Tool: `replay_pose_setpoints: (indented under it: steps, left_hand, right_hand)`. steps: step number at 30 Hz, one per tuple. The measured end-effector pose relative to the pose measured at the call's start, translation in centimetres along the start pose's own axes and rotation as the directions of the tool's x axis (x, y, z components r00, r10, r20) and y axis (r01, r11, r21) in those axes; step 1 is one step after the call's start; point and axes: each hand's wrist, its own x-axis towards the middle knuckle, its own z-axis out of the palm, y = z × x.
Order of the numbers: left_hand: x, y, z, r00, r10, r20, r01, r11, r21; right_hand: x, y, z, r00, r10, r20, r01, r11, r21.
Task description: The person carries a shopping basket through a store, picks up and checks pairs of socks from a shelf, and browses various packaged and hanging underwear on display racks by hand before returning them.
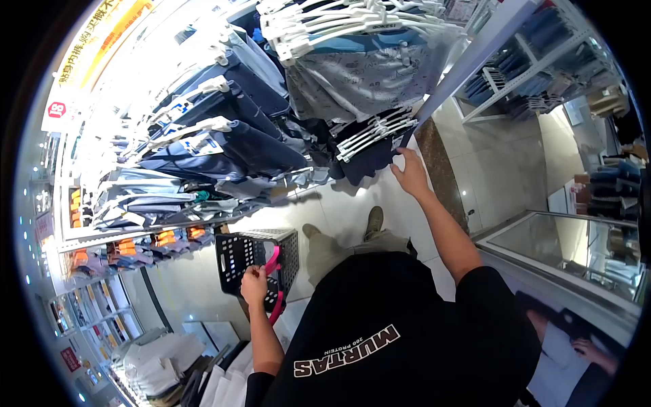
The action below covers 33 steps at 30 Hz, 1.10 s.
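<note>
My left hand (254, 285) is closed at the pink handle (273, 260) of a black perforated shopping basket (234, 261), which hangs low on the left. Stretched forward on the right, my right hand (411, 172) has its thumb and fingers apart, with nothing visible between them. It is nearest to dark garments (366, 163) on a lower row of white hangers (376, 132). Above that row, patterned grey shorts (359, 81) hang from more white hangers (346, 27).
Dark blue clothes (237, 146) hang on the rack at the left. A white upright post (468, 61) rises right of the shorts. Folded clothes (159, 359) lie at the lower left. A glass-topped case (569, 247) stands at the right.
</note>
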Motion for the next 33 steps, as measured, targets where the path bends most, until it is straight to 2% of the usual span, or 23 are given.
replay_pose_setpoints:
  steps: [4, 8, 13, 15, 16, 17, 19, 23, 25, 26, 30, 31, 33]
  left_hand:
    - [-2.8, 2.7, 2.0, 1.000, -0.027, -0.006, 0.027, 0.999, -0.044]
    - [-5.8, 5.2, 3.8, 0.999, -0.034, -0.019, 0.033, 0.997, -0.068]
    - [-9.2, 8.3, 4.9, 1.000, 0.007, 0.008, -0.006, 0.990, -0.143]
    - [-10.3, 8.8, 5.8, 0.999, 0.034, -0.023, -0.038, 0.983, -0.179]
    - [-11.0, 9.6, 5.6, 1.000, 0.005, 0.014, -0.002, 0.980, -0.199]
    - [-11.7, 10.4, 5.5, 0.999, -0.016, 0.041, 0.025, 0.974, -0.227]
    - [-12.6, 11.0, 6.1, 0.999, 0.004, 0.039, 0.003, 0.985, -0.173]
    - [-13.0, 11.0, 6.2, 0.998, 0.022, 0.066, -0.013, 0.990, -0.143]
    - [-13.1, 11.0, 6.3, 0.995, 0.003, 0.097, 0.009, 0.993, -0.122]
    - [-13.1, 11.0, 6.3, 0.996, 0.000, 0.095, 0.010, 0.994, -0.112]
    - [-13.0, 11.3, 6.2, 0.997, 0.004, 0.074, 0.003, 0.995, -0.096]
    - [-13.0, 11.6, 6.2, 0.998, -0.002, 0.065, 0.008, 0.996, -0.093]
    - [-12.9, 11.9, 6.1, 0.999, -0.002, 0.054, 0.008, 0.995, -0.095]
  right_hand:
    - [4.0, 1.4, -0.4, 0.999, -0.035, -0.007, 0.035, 0.999, 0.035]
    - [6.6, 2.5, 0.6, 0.987, -0.146, -0.061, 0.144, 0.989, -0.033]
    - [7.1, 3.4, 2.0, 0.991, -0.123, 0.050, 0.120, 0.991, 0.057]
    - [7.2, 4.3, 2.7, 0.989, -0.131, 0.075, 0.133, 0.991, -0.029]
    - [7.3, 4.4, 2.7, 0.985, -0.166, 0.055, 0.167, 0.986, -0.015]
    - [7.5, 3.1, 1.6, 0.991, -0.108, 0.081, 0.107, 0.994, 0.006]
    - [7.7, 2.9, 1.7, 0.990, -0.036, 0.134, 0.034, 0.999, 0.017]
    - [8.3, 2.5, 1.6, 0.990, -0.089, 0.108, 0.095, 0.995, -0.043]
    - [8.6, 2.0, 1.1, 0.985, -0.031, 0.168, 0.041, 0.997, -0.058]
    - [8.9, 2.1, 1.1, 0.988, -0.070, 0.138, 0.087, 0.988, -0.125]
    - [9.7, 1.4, 0.3, 0.972, -0.025, 0.232, 0.070, 0.980, -0.188]
    - [9.6, 1.8, 0.6, 0.985, -0.090, 0.148, 0.114, 0.980, -0.164]
    - [10.0, 2.0, 0.1, 0.977, -0.151, 0.152, 0.171, 0.977, -0.127]
